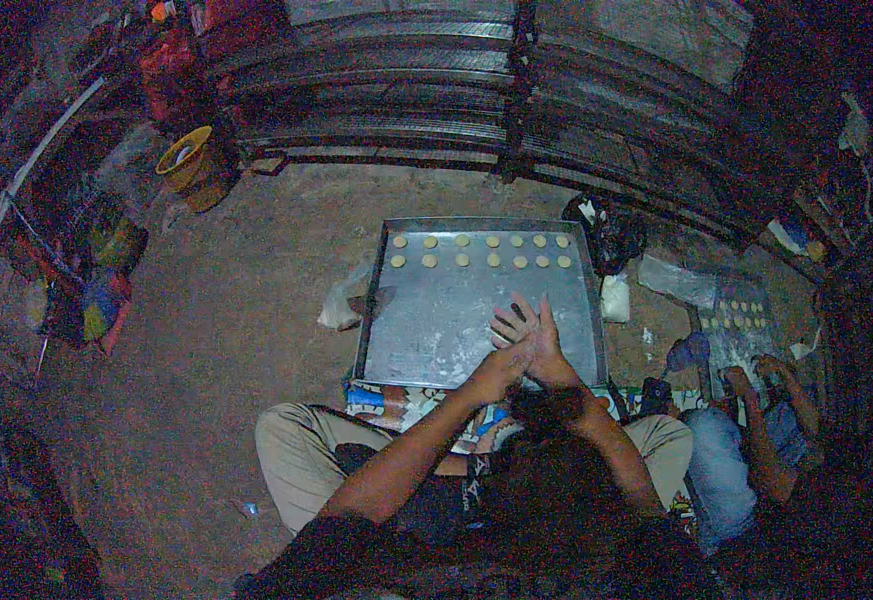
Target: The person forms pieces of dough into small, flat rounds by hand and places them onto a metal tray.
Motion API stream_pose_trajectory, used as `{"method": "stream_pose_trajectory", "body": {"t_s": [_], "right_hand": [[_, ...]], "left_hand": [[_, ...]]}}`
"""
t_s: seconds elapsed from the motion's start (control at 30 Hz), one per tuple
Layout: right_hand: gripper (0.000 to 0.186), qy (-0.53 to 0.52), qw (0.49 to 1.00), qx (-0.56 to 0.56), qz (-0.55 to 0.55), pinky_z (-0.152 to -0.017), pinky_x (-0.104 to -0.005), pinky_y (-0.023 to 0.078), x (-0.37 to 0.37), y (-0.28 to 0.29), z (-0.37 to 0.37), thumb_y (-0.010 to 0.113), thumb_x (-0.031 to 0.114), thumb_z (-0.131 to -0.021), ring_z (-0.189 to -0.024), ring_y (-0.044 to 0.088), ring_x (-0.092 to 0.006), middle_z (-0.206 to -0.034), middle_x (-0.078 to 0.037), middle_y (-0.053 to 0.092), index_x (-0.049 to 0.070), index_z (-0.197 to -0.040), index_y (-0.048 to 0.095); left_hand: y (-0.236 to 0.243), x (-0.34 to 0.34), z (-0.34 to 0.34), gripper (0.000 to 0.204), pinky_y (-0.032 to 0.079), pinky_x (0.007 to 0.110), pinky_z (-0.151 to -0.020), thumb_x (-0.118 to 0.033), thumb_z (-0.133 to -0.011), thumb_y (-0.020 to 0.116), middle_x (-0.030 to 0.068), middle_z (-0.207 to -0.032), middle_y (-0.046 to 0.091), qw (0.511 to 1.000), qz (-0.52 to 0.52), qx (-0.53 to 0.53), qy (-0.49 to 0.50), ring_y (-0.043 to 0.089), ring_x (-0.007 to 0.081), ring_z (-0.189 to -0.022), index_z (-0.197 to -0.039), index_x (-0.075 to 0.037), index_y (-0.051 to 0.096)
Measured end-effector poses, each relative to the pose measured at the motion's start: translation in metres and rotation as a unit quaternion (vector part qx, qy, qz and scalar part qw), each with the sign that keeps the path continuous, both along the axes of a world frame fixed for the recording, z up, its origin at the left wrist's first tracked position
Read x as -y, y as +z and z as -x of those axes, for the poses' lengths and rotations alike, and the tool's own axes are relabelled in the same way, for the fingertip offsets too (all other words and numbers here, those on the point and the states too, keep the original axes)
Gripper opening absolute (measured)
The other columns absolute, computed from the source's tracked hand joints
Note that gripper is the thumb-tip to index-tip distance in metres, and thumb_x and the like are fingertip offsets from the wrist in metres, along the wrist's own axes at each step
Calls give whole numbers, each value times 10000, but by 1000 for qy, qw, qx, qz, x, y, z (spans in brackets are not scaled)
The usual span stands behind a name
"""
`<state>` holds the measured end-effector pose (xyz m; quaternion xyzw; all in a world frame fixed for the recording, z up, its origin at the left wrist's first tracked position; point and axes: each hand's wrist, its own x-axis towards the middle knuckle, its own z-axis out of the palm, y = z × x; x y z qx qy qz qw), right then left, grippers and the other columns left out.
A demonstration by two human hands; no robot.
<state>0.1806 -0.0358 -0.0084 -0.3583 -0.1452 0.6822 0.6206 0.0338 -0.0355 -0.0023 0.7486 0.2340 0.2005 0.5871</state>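
Note:
Over the near right part of a large metal baking tray [437, 320], my two hands meet palm to palm. My left hand [504, 372] presses against the right palm, and its fingers cannot be told apart there. The fingers of my right hand [549, 352] are stretched out and spread, pointing away from me. Anything between the palms is hidden. Small round pale dough pieces [463, 241] lie in two rows along the tray's far side. White powder, like flour, is smeared on the bare metal near my hands.
A patterned cloth [397, 400] lies under the tray's near edge, by my crossed legs. Plastic bags [342, 300] flank the tray. On the right, a co-worker's hands [757, 372] are at a second tray [742, 345] with dough pieces. A yellow bucket [200, 175] stands far left.

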Motion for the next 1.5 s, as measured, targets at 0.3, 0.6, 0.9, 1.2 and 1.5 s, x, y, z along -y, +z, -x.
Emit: {"method": "stream_pose_trajectory", "body": {"t_s": [0.3,0.6,0.9,1.2,1.5], "right_hand": [[954,54,997,37,-44,-1152,-558,240,-5,8,-4,287,808,-882,-1427,298,-398,-1577,-185,281,181,-1576,96],[1074,240,969,-62,-17,-1137,-550,279,13,45,5,370,862,-811,-1391,365,-353,-1535,-198,336,49,-1509,308],[1020,233,957,-169,-22,-1106,-592,302,8,14,-19,370,834,-838,-1327,443,-384,-1491,-207,407,60,-1502,337],[1025,226,963,-145,0,-978,-477,437,16,46,-2,374,846,-825,-1008,608,-259,-1321,-152,571,67,-1491,359],[984,215,970,-17,-115,-1092,-475,379,4,-7,-10,399,802,-855,-1290,494,-342,-1430,-192,458,98,-1525,241]], "left_hand": [[36,10,9,756,524,493,-764,-381,-959,559,305,-1368,482,983,-133,-126,-28,633,483,-847,-1551,-92,189],[14,-18,16,562,536,388,-812,-424,-1029,444,173,-1098,692,999,9,-39,29,682,296,-934,-1467,-74,407],[61,-3,8,432,546,463,-827,-362,-942,585,174,-1046,708,948,-243,-194,70,680,380,-913,-1354,-231,579],[34,1,6,217,534,426,-807,-230,-831,713,121,-1010,700,929,-255,-54,262,665,333,-914,-1013,-112,727],[52,0,12,480,518,400,-929,-348,-858,717,226,-1146,671,946,-230,-36,225,661,373,-1056,-1246,-75,649]]}}
